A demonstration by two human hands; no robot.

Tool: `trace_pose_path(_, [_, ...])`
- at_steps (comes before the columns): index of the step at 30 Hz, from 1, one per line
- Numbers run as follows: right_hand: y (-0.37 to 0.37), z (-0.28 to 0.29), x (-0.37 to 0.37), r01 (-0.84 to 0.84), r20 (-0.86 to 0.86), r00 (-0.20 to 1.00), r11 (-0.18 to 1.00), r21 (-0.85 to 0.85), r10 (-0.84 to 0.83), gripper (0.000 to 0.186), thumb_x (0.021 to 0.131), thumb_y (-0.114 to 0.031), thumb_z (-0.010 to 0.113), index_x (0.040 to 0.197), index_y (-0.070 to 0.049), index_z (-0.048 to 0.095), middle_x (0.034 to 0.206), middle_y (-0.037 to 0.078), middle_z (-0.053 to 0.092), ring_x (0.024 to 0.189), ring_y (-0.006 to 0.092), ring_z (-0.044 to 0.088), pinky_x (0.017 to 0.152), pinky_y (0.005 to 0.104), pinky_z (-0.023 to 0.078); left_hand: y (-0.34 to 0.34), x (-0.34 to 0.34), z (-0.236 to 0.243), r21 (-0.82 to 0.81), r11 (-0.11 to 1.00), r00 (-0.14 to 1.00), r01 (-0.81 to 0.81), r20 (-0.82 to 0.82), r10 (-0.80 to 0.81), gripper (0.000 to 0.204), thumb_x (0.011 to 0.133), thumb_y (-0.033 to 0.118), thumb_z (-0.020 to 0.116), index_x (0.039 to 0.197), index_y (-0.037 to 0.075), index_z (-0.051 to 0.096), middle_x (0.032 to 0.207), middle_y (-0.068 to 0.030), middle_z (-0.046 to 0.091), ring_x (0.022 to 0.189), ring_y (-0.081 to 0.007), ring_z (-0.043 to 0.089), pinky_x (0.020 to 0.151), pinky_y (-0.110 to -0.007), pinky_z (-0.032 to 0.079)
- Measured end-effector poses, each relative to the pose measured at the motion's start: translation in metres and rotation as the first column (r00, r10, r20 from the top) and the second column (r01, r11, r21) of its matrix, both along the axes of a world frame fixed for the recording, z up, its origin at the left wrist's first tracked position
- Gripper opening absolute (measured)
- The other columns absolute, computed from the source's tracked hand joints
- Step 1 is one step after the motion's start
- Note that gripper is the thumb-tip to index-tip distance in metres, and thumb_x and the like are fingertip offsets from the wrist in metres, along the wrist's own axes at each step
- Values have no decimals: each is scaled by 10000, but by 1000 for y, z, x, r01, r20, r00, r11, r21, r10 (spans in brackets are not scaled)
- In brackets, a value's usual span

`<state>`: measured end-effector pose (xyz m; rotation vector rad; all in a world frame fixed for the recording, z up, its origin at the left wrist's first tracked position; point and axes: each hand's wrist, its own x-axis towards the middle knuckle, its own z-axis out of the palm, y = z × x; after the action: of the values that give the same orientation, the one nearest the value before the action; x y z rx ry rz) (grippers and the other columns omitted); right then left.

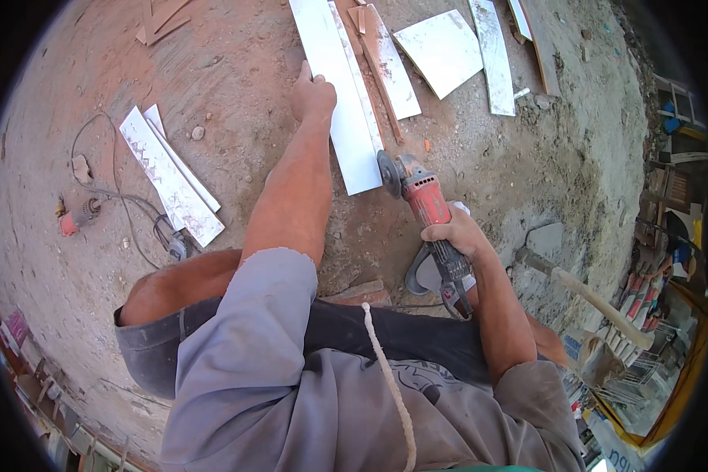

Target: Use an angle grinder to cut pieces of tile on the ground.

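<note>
My left hand (315,96) grips the left edge of a long white tile strip (352,149), its fingers partly hidden at the edge. In my right hand (458,233) is a red and black angle grinder (428,200), held by its body. The grinder's disc (389,174) stands on edge at the strip's lower right corner; whether it touches the tile I cannot tell. Just right of the strip lie another white tile piece (393,71) and a narrow brown strip (380,75).
More cut white tiles (442,53) lie at the far right, and two white strips (165,177) at left. A red power tool (80,217) with a looping cord rests on the dirt. At right lies a wooden-handled hammer (590,299), before a cluttered heap (645,315).
</note>
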<state>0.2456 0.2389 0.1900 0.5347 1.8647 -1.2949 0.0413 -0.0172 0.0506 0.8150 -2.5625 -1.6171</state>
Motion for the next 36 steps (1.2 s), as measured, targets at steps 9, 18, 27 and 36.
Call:
trace_pose_path(9, [-17,-6,-43,18,-38,999,999,-34,-19,431,639,-183,765,1011,-34,607,836,18,594,733,128,563,683,288,461,-1,-4,-12,-79,997,1000,-26,-1,26,504,927,189,522,1426,125,500,1188,-237,649,1095,-392,621,954,-464,463])
trace_pose_path(18, [-34,-12,-111,-40,-122,992,995,-86,29,412,678,-206,725,1023,-29,587,795,35,594,654,136,571,614,285,468,2,2,-2,-77,997,999,-32,39,35,495,923,205,517,1416,161,520,1115,-265,658,1041,-417,630,914,-482,481])
trace_pose_path(27, [-46,-32,-187,-72,-145,987,995,-68,62,422,699,-196,737,1044,-14,578,806,62,614,680,166,622,632,304,513,3,2,5,-63,998,996,-31,77,36,505,923,217,526,1426,184,511,1071,-266,657,1008,-415,633,899,-504,480])
trace_pose_path(36, [-78,-22,-259,-28,-201,979,998,-47,18,413,681,-226,754,1006,6,648,821,64,654,680,152,616,645,291,497,5,1,6,-43,999,992,-25,123,31,504,934,223,513,1437,209,496,1056,-272,622,996,-419,610,908,-505,462])
